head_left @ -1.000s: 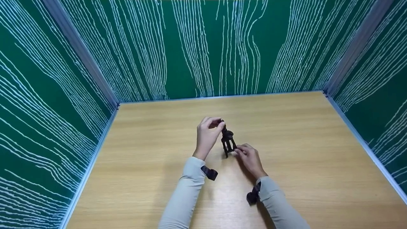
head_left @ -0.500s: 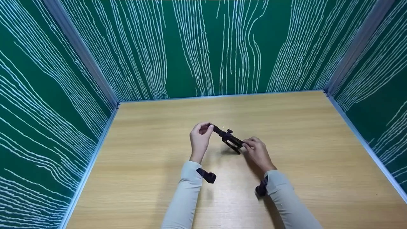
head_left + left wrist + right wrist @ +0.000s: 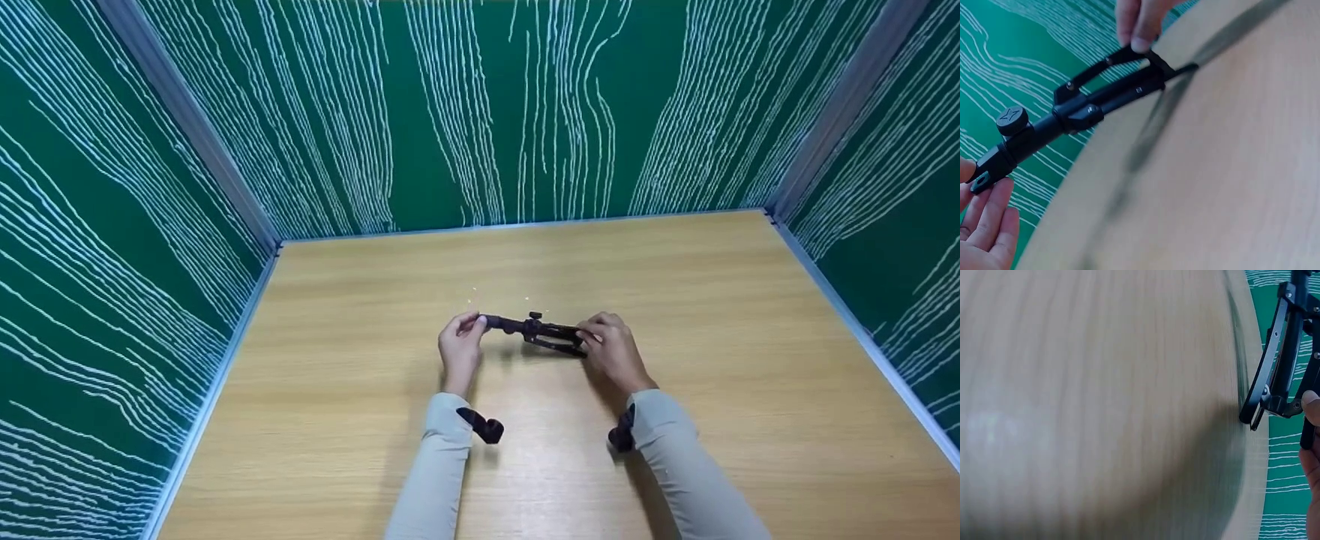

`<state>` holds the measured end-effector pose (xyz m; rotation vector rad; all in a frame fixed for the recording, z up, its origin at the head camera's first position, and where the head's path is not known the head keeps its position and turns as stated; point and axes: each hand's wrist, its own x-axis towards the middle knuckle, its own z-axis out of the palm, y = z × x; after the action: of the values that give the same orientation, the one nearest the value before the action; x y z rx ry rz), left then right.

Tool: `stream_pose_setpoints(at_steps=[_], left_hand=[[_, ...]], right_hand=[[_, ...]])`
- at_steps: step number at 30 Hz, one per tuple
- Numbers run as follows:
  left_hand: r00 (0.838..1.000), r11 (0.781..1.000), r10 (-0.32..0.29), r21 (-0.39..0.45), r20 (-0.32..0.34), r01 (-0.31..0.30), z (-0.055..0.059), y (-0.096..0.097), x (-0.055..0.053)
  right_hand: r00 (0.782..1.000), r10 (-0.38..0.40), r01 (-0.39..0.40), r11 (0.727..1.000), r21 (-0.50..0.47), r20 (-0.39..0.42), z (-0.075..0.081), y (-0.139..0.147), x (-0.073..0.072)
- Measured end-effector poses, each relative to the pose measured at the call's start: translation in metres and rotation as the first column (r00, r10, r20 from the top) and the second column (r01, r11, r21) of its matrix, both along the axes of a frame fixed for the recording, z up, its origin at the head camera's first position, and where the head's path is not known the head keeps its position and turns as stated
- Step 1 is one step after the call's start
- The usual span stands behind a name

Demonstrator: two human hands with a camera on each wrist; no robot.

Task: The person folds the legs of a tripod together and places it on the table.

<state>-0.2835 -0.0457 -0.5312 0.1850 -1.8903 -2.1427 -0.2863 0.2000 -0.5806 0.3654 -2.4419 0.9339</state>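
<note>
A small black tripod point(image 3: 534, 328) lies nearly level between the two hands, raised a little over the wooden table. Its head end is pinched by the left hand point(image 3: 459, 346), thumb against fingers. The right hand point(image 3: 613, 351) grips a leg near the foot end. In the left wrist view, the tripod's round knob point(image 3: 1012, 120) bears a star mark, and the legs are partly folded around the centre column. From the right wrist view, the thumb presses on one leg point(image 3: 1308, 430), while another leg point(image 3: 1266, 365) hangs apart from it.
Wooden table point(image 3: 337, 420) spreads beneath both hands. Green panels point(image 3: 435, 112) with wavy white lines enclose it at the back and both sides, joined by grey corner posts point(image 3: 832, 112). Each wrist wears a black camera point(image 3: 487, 429).
The tripod has swung from near upright to almost level. The left hand moved left and down with the head end; the right hand moved right and slightly up with the legs.
</note>
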Motion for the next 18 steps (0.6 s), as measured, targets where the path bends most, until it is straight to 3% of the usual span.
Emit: stream_pose_setpoints(at_steps=[4, 8, 11, 18], left_hand=[[0.999, 0.996, 0.002, -0.093, 0.037, 0.002, -0.007, -0.005, 0.003], [0.996, 0.982, 0.010, -0.191, 0.084, 0.006, -0.035, -0.011, -0.007], [0.993, 0.959, 0.021, -0.283, 0.113, 0.012, -0.056, -0.015, -0.016], [0.988, 0.916, 0.012, -0.399, 0.153, 0.051, -0.059, -0.020, -0.014]], right_hand=[[1.000, 0.003, -0.003, 1.000, 0.006, 0.006, 0.000, -0.001, 0.000], [0.999, 0.005, -0.007, 0.999, 0.032, 0.048, 0.001, -0.004, 0.002], [0.998, 0.006, -0.009, 0.999, 0.047, 0.058, 0.001, -0.005, 0.003], [0.999, 0.014, -0.015, 0.999, 0.051, 0.032, -0.002, -0.006, 0.001]])
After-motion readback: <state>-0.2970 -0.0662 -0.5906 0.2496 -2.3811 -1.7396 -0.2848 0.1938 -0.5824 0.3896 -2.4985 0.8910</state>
